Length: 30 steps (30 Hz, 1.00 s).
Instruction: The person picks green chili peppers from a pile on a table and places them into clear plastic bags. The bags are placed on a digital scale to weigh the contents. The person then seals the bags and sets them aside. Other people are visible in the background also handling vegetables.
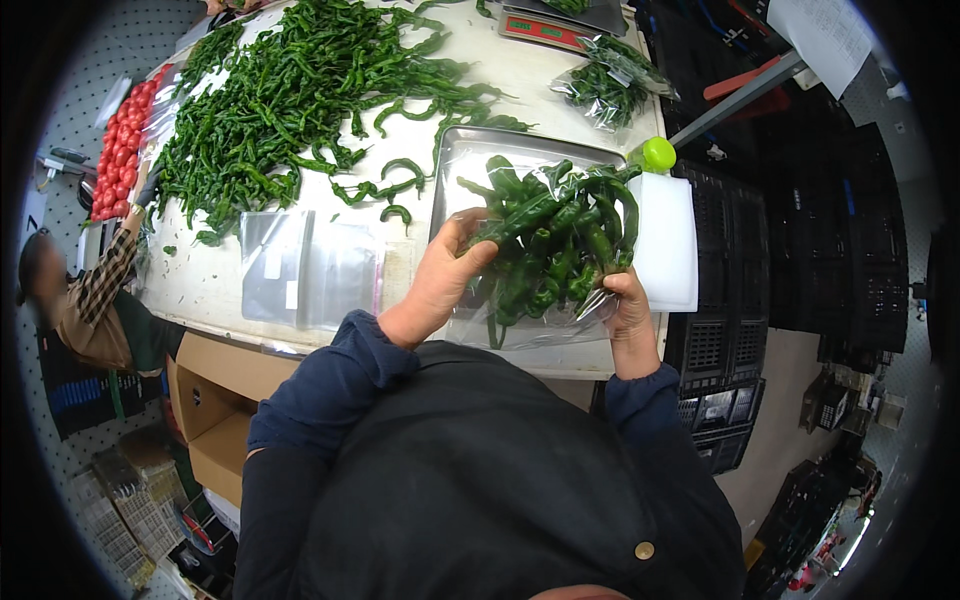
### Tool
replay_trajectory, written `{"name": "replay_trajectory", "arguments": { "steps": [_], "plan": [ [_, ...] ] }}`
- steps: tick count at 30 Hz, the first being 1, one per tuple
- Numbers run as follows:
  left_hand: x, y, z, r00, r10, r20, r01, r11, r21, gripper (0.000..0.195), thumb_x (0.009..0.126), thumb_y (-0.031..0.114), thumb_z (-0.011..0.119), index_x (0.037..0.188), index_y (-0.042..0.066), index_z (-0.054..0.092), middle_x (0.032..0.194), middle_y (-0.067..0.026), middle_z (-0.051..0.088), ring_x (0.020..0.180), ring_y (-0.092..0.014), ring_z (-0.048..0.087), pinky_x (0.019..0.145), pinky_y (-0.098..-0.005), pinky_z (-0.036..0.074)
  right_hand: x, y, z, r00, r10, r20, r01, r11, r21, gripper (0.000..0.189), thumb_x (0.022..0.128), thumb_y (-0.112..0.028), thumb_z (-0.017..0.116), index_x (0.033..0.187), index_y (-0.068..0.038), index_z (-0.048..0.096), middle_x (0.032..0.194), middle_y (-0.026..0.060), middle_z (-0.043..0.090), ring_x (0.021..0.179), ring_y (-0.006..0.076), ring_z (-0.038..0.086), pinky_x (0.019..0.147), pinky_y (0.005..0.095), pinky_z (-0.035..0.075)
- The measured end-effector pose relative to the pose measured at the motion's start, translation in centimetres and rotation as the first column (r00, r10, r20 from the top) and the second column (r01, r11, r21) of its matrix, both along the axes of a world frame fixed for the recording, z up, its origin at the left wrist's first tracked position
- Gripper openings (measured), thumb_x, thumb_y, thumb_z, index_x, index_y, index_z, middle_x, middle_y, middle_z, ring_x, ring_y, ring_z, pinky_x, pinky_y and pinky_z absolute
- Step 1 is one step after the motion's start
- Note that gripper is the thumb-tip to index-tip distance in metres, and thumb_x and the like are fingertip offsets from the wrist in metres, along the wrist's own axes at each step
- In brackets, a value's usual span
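A clear plastic bag filled with long green peppers (551, 240) is held up between my two hands, above a shallow metal tray (457, 161). My left hand (448, 266) grips the left side of the bag, with the thumb over the peppers. At the lower right, my right hand (628, 304) pinches the gathered plastic. Flat, unfilled clear bags (337, 262) lie on the white table (405, 247) left of the tray. Beyond them spreads a large heap of loose green peppers (277, 97).
Filled pepper bags (611, 82) lie near a digital scale (544, 31). A white block (666, 247) and a lime-green cap (659, 154) flank the tray. Black crates (724, 262) stand right. At left are red tomatoes (124, 150), a co-worker (97, 300) and an opened cardboard box (217, 412).
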<state>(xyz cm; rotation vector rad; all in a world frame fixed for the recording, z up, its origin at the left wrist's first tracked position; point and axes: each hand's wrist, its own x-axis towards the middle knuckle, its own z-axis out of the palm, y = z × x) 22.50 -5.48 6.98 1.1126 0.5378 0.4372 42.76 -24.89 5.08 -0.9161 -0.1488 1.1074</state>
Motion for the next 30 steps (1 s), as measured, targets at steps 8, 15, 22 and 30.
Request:
{"name": "replay_trajectory", "arguments": {
  "steps": [8,15,22,30],
  "plan": [
    [-0.3,0.2,0.4,0.993,-0.046,-0.112,0.047,0.999,0.001,0.058,0.104,0.040,0.054,0.150,0.007,0.038,0.134,-0.0094,0.055,0.121,-0.018,0.052,0.097,-0.0321,0.044,1.8,-1.1,-2.6,0.986,-0.022,-0.165,0.035,0.997,0.072,0.062,0.075,-0.008,0.062,0.134,0.005,0.052,0.110,0.0139,0.070,0.094,0.0261,0.071,0.089,0.0394,0.060],
    [-0.4,0.8,-1.0,0.969,0.145,-0.198,-0.129,0.987,0.091,0.052,0.108,0.041,0.042,0.149,0.010,0.038,0.130,-0.0101,0.056,0.115,-0.019,0.055,0.093,-0.0329,0.046,3.2,1.1,9.5,0.874,-0.039,0.485,0.144,0.973,-0.182,0.057,0.084,-0.011,0.059,0.137,0.006,0.046,0.118,0.0170,0.065,0.099,0.0246,0.069,0.086,0.0369,0.060],
    [-0.2,0.9,-2.4,0.928,0.202,-0.312,-0.197,0.979,0.047,0.048,0.107,0.041,0.043,0.143,0.010,0.044,0.125,-0.0094,0.058,0.111,-0.018,0.057,0.091,-0.0342,0.047,-1.0,4.1,10.8,0.645,0.326,0.692,-0.144,0.940,-0.309,0.040,0.099,-0.018,0.061,0.134,-0.001,0.051,0.138,0.0156,0.056,0.118,0.0251,0.061,0.085,0.0308,0.056],
    [-1.6,2.6,-4.4,0.880,0.279,-0.384,-0.275,0.959,0.067,0.044,0.106,0.038,0.047,0.137,0.008,0.049,0.124,-0.0106,0.059,0.108,-0.019,0.058,0.089,-0.0338,0.046,4.1,0.5,5.0,0.721,0.037,0.692,0.308,0.877,-0.368,0.032,0.101,-0.018,0.059,0.125,0.002,0.056,0.115,0.0151,0.067,0.104,0.0202,0.067,0.081,0.0304,0.058]
  ]
}}
